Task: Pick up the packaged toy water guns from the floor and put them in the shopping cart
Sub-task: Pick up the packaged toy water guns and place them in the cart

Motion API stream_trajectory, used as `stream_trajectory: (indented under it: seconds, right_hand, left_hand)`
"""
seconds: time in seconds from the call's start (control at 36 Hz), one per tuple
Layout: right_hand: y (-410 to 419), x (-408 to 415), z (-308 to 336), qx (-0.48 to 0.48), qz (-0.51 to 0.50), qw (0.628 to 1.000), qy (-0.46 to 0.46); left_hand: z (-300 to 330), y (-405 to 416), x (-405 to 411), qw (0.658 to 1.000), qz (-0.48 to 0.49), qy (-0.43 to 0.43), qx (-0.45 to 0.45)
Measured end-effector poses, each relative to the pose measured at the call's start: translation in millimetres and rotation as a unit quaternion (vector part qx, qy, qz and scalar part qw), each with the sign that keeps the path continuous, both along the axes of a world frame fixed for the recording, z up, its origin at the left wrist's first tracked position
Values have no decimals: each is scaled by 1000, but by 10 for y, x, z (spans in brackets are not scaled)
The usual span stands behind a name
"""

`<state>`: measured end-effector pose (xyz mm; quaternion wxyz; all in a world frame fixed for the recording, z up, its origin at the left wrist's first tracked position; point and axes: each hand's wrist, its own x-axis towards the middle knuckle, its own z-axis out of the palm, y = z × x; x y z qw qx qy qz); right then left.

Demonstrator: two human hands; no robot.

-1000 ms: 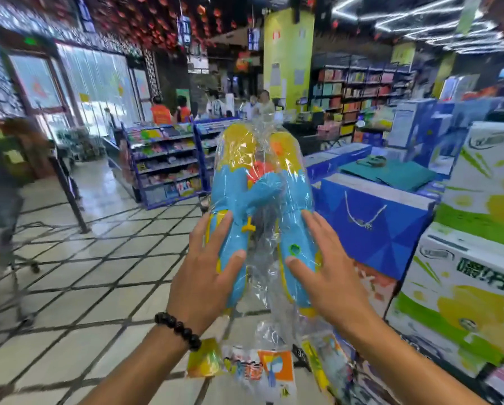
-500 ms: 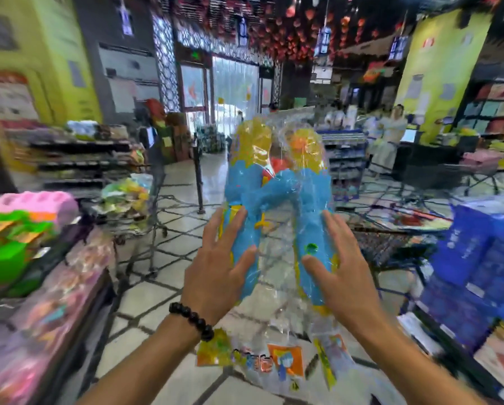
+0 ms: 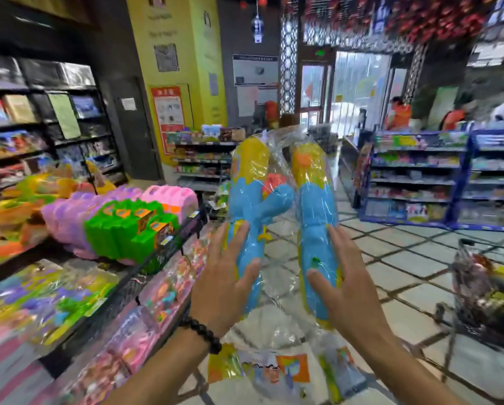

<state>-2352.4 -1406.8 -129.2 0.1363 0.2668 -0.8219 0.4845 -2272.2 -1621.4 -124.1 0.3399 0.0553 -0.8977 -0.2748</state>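
Nearest to me are the person's two forearms, reaching forward, the left one with a dark bead bracelet [image 3: 201,334] at the wrist. The left hand [image 3: 224,283] has its fingers spread and laid flat against the left of the two packaged toy water guns [image 3: 277,211], thumb pressing in from the inner side. The right hand [image 3: 342,283] mirrors it on the other gun, fingers fanned along the outer edge and thumb tucked against the blue barrel. I take it the hands are flattened like this because the clear plastic bag is slippery and baggy, so squeezing the pack from both sides steadies it better than pinching one corner would.

The pack is held upright at chest height, yellow ends up, well clear of the floor [image 3: 405,270]; its printed header card [image 3: 274,372] hangs loose below the wrists, which suggests it is being carried upside down.

Just beyond, to the left, a display shelf [image 3: 157,276] carries pink and green toy cases. Off to the right, near the frame edge, stands a shopping cart [image 3: 478,287] already holding bagged goods. It is blurred, but it looks like where the pack belongs, so the pickup seems done and the drop remains.

Farther back are blue shelving units [image 3: 414,176] and the glass entrance doors [image 3: 358,89].
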Motion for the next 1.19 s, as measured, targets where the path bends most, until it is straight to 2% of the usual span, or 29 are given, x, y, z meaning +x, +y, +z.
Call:
stream_trajectory:
  seconds: [0.28, 0.53, 1.19]
  right_hand:
    - [-401, -1797, 101, -1, 13, 1000, 10]
    - [-1155, -2919, 70, 1, 44, 999, -1]
    - [-4383, -5703, -209, 27, 29, 998, -47]
  left_hand:
    - [152, -284, -1605, 1000, 12, -3, -1]
    - [88, -1033, -2536, 998, 54, -19, 8]
    - [-375, -4522, -5468, 996, 62, -28, 58]
